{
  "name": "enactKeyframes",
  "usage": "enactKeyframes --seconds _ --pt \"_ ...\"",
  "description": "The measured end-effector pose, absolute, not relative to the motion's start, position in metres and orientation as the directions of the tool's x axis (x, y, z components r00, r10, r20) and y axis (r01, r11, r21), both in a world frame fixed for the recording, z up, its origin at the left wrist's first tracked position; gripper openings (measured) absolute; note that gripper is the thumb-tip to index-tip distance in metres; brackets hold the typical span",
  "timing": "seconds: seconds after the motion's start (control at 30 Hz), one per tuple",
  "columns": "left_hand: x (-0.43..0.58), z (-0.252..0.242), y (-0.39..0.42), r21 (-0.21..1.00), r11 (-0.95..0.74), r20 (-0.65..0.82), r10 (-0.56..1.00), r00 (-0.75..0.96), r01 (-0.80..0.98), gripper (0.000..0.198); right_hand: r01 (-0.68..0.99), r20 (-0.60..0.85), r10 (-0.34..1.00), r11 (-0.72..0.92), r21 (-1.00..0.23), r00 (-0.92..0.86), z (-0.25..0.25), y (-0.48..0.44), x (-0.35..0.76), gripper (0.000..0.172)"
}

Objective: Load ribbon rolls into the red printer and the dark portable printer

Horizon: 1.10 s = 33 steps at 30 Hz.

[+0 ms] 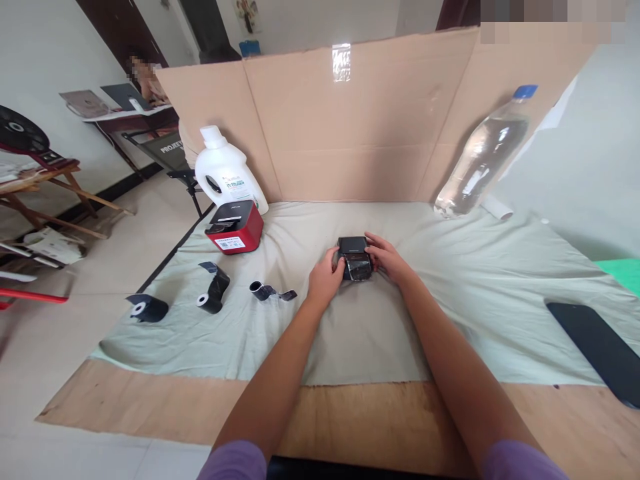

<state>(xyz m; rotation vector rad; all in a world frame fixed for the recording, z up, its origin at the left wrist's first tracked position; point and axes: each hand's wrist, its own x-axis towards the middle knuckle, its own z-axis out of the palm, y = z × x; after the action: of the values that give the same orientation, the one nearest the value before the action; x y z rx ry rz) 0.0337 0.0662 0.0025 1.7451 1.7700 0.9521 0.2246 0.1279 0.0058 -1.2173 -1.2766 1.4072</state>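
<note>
A small black device (353, 245), which looks like a portable receipt printer, lies on the cloth in front of me. A piece of shiny black film or paper (359, 268) covers its near part. My left hand (325, 275) grips the device's left side, thumb along the near edge. On the opposite side, the fingers of my right hand (387, 259) are closed against its edge. Left of my hands lie three partly unrolled black rolls: one close by (257, 291), a middle roll (210, 302) and a far-left roll (150, 310).
Behind the rolls stand a red and black printer (240, 230) and a white detergent jug (227, 167). A clear bottle (485, 160) leans on the cardboard screen (350, 133) beside a white tube (497, 208). A dark phone (597, 347) lies right. Someone sits far left.
</note>
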Motion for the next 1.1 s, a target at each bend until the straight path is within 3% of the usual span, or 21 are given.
enactKeyframes --seconds 0.43,0.9,0.97,1.1 --pt "0.032 -0.007 0.071 0.787 -0.129 0.213 0.975 -0.068 0.604 0.045 0.032 -0.077 0.981 -0.072 -0.997 -0.177 0.003 0.127 0.225 0.076" --pt "0.029 -0.007 0.070 0.766 -0.129 0.108 0.992 0.072 0.629 0.090 0.018 -0.043 0.975 -0.040 -0.999 -0.218 -0.004 0.131 0.229 0.050" --pt "0.029 -0.006 0.068 0.761 -0.176 0.134 0.984 0.113 0.625 0.097 0.013 -0.049 0.978 -0.048 -0.999 -0.204 -0.006 0.132 0.229 0.047" --pt "0.031 -0.001 0.062 0.713 -0.358 0.261 0.933 0.246 0.603 0.086 0.001 -0.050 0.991 -0.050 -0.999 -0.127 -0.008 0.133 0.227 0.048"
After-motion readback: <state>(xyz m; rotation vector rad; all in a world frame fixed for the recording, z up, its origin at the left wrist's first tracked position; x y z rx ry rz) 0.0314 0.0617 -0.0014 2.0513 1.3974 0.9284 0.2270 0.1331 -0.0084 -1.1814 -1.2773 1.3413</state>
